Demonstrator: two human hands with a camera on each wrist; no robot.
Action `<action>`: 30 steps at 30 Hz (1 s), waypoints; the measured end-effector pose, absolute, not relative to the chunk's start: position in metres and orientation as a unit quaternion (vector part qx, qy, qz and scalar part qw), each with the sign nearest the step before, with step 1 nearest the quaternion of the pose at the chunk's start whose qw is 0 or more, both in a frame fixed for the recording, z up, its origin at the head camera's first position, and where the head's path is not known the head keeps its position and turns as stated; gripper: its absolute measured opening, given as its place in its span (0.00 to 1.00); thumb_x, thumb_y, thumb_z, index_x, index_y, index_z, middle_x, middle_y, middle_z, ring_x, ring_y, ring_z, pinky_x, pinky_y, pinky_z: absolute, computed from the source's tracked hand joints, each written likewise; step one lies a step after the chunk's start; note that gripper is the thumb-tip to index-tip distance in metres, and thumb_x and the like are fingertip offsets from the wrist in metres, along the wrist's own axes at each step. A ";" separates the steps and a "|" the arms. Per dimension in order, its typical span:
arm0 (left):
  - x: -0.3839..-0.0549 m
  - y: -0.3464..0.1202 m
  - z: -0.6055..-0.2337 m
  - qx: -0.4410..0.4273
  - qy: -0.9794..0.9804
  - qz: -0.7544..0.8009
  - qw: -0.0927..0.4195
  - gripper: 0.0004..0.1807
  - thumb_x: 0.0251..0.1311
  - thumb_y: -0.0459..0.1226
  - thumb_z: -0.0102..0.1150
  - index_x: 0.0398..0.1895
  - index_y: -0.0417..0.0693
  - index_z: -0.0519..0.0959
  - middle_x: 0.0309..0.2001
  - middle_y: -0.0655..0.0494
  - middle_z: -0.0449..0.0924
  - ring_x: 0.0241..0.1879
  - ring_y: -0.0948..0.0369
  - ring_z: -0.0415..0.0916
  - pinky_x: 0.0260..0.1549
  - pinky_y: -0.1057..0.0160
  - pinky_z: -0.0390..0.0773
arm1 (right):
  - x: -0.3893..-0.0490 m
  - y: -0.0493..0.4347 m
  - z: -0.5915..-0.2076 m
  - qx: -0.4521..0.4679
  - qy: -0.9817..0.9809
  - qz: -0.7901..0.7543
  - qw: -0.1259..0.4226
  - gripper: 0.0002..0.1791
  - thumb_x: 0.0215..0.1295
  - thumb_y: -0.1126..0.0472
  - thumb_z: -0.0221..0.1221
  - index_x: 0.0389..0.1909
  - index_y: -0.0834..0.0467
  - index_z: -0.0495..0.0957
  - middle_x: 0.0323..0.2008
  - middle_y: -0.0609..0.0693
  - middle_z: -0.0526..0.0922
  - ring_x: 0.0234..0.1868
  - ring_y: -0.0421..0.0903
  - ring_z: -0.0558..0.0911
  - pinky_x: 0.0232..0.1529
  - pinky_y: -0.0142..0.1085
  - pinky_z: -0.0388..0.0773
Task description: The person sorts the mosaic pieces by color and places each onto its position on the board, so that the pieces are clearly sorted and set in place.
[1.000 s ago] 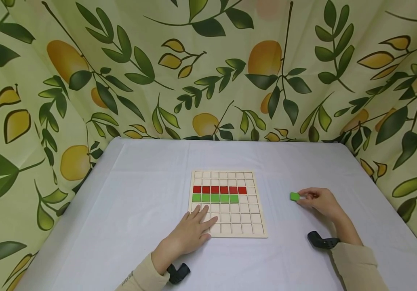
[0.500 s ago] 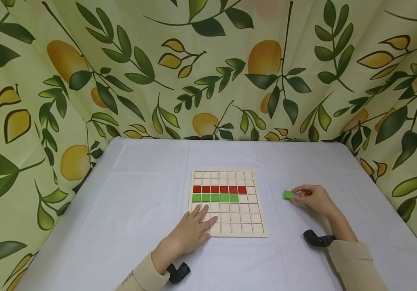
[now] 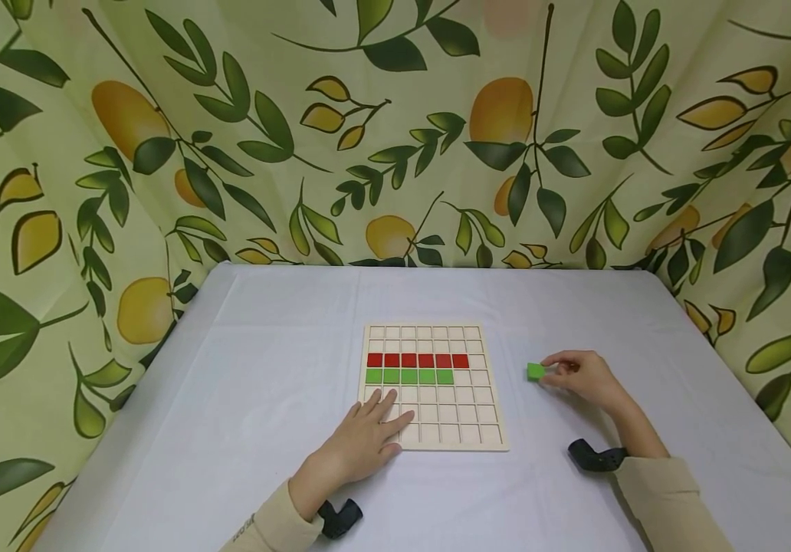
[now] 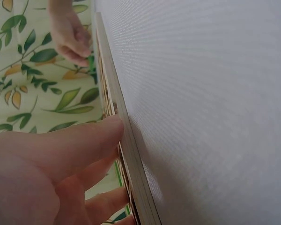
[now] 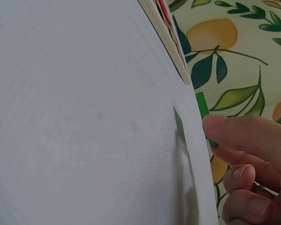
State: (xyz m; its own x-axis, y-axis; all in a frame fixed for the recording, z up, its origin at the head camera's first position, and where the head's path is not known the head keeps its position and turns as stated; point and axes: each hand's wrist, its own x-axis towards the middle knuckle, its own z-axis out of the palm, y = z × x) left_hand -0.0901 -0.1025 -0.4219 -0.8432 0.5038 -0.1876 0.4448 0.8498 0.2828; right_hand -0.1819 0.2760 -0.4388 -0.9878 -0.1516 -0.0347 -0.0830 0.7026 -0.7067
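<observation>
A pale wooden grid board [image 3: 464, 414] lies on the table, with a row of red square tiles [image 3: 426, 360] and below it a shorter row of green square tiles [image 3: 409, 376] in its cells. My left hand [image 3: 361, 441] rests with spread, straight fingers on the board's lower left corner; in the left wrist view its thumb [image 4: 93, 138] lies at the board's edge. To the right of the board, my right hand [image 3: 585, 377] pinches a loose green square tile [image 3: 536, 372] between thumb and fingers. The right wrist view shows this green tile [image 5: 203, 110] edge-on, just above the cloth.
A white cloth [image 3: 278, 345] covers the table. Behind and beside it hangs a curtain [image 3: 409, 169] printed with leaves and fruit. Each wrist wears a black device, such as the right one [image 3: 595, 456].
My right hand has carried the green tile leftward, nearer to the board. The left hand and the rows of tiles have stayed in place.
</observation>
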 end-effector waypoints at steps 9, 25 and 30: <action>-0.090 -0.103 -0.421 0.254 0.952 0.121 0.121 0.26 0.67 0.44 0.52 0.69 0.60 0.67 0.75 0.46 0.56 0.75 0.44 0.52 0.68 0.38 0.62 | -0.181 0.267 -0.436 -0.061 0.926 -0.370 0.039 0.17 0.53 0.64 0.68 0.42 0.68 0.82 0.20 0.46 0.68 0.22 0.35 0.64 0.22 0.28 0.61; -0.090 -0.103 -0.420 0.252 0.952 0.120 0.123 0.27 0.67 0.44 0.52 0.70 0.60 0.67 0.75 0.46 0.56 0.76 0.44 0.52 0.69 0.38 0.62 | -0.177 0.247 -0.433 -0.077 0.918 -0.387 0.040 0.16 0.52 0.65 0.69 0.41 0.70 0.82 0.21 0.47 0.68 0.21 0.34 0.63 0.21 0.27 0.61; -0.090 -0.103 -0.419 0.251 0.952 0.124 0.124 0.26 0.67 0.44 0.52 0.69 0.60 0.67 0.75 0.46 0.56 0.76 0.44 0.52 0.69 0.38 0.62 | -0.176 0.243 -0.433 -0.079 0.915 -0.394 0.043 0.16 0.52 0.65 0.69 0.40 0.70 0.81 0.21 0.47 0.68 0.21 0.34 0.63 0.21 0.27 0.61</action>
State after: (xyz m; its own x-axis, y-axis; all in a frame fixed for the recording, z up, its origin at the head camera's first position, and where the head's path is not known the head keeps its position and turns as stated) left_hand -0.0895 -0.1031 -0.4194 -0.8431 0.5090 -0.1736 0.4473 0.8429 0.2990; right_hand -0.1762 0.2434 -0.4330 -0.9839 -0.1779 -0.0176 -0.1094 0.6770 -0.7278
